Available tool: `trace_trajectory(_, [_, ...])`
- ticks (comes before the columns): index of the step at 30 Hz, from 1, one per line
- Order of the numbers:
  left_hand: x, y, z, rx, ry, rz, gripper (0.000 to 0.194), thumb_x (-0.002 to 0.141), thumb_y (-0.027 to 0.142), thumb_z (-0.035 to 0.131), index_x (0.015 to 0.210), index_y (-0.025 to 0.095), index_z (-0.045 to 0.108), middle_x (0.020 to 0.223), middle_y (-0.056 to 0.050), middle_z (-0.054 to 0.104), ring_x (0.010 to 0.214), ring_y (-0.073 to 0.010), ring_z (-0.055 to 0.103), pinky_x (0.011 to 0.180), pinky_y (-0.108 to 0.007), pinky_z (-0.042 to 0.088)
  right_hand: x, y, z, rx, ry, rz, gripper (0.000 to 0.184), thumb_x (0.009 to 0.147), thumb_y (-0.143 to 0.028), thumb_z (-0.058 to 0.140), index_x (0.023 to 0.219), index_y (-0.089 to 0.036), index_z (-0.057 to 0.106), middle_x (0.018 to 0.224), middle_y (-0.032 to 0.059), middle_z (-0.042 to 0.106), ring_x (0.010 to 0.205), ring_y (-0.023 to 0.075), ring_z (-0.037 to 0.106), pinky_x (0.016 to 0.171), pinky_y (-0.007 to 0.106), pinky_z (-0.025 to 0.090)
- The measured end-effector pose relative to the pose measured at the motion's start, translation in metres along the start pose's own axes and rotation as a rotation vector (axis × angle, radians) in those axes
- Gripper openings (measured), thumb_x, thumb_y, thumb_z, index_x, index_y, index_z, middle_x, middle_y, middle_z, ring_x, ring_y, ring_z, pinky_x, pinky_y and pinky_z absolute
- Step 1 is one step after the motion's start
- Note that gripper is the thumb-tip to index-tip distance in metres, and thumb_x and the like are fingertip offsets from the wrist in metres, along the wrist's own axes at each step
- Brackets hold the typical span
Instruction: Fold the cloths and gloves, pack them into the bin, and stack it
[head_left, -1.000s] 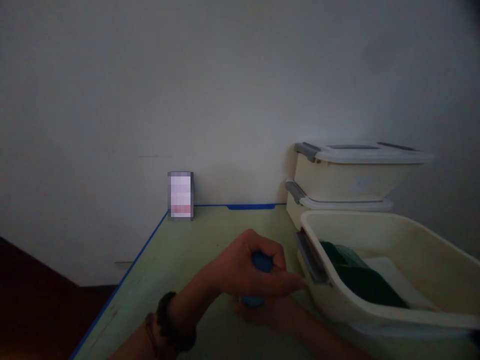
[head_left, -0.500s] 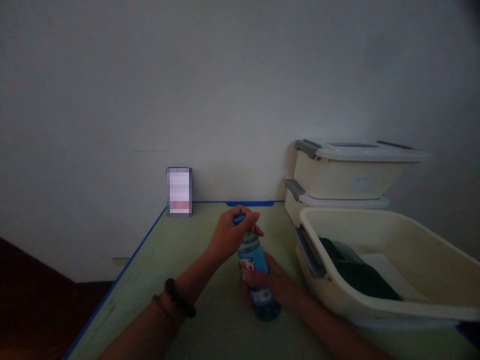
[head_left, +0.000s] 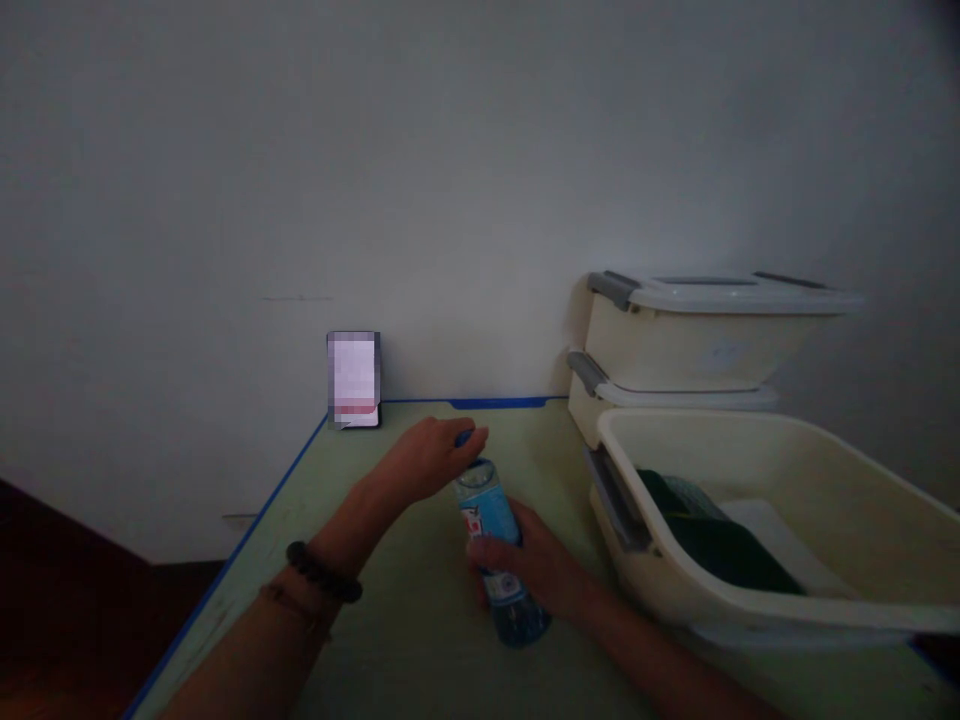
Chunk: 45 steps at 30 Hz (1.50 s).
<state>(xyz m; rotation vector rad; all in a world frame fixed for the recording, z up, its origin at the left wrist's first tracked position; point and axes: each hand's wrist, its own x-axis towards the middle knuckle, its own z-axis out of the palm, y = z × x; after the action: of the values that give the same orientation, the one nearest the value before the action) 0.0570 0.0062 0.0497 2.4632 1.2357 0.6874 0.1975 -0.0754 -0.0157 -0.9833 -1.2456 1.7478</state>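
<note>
My right hand (head_left: 536,560) is wrapped around the middle of a clear bottle (head_left: 517,622) with a blue label. The bottle tilts, its top leaning to the left and its base over the green tabletop (head_left: 420,620). Just above its top, my left hand (head_left: 435,455) is closed on a blue cap (head_left: 464,438). Below these fingers a round glassy edge of the bottle shows, and the cap looks apart from it. Part of the cap is hidden by the fingers. A dark beaded bracelet (head_left: 322,575) circles my left wrist.
A phone (head_left: 355,380) with a blurred screen leans against the wall at the back left. To the right stands an open cream bin (head_left: 750,430) holding dark green and white items. Behind it are stacked lidded boxes (head_left: 697,350). Blue tape (head_left: 499,403) edges the table.
My left hand has shifted left with the cap, and more of the bottle's top shows beneath it. My right hand and the bottle have moved slightly left.
</note>
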Motion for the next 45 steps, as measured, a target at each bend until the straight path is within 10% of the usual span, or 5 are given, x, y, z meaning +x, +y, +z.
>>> trace_trajectory(17, [-0.003,0.010,-0.005,0.123,-0.054,0.148,0.035,0.086,0.031,0.031,0.058,0.017,0.046,0.044,0.005,0.032,0.040,-0.0085,0.031,0.048,-0.026,0.020,-0.001,0.006,-0.014,0.218,-0.175,0.057,0.028,0.057,-0.022,0.063,0.080,-0.014,0.050,0.055,-0.0013,0.059,0.040,0.0125,0.056,0.037,0.022,0.044])
trace_trajectory(29, [-0.002,-0.011,-0.004,-0.185,-0.291,-0.077,0.048,0.082,0.052,0.029,0.049,0.018,0.028,0.048,0.005,0.024,0.044,-0.0076,0.025,0.043,-0.023,0.019,-0.003,0.002,-0.002,0.053,-0.114,0.025,0.034,0.064,-0.033,0.067,0.087,-0.017,0.046,0.064,-0.0033,0.056,0.047,0.0079,0.054,0.043,0.020,0.046])
trace_trajectory(45, [-0.005,-0.006,-0.027,-0.189,-0.178,0.047,0.043,0.083,0.046,0.034,0.052,0.017,0.031,0.051,0.006,0.025,0.046,-0.0069,0.024,0.044,-0.021,0.019,-0.003,0.003,-0.008,0.263,-0.192,-0.045,0.038,0.063,-0.037,0.067,0.091,-0.015,0.054,0.076,0.0017,0.058,0.058,0.0111,0.057,0.053,0.024,0.045])
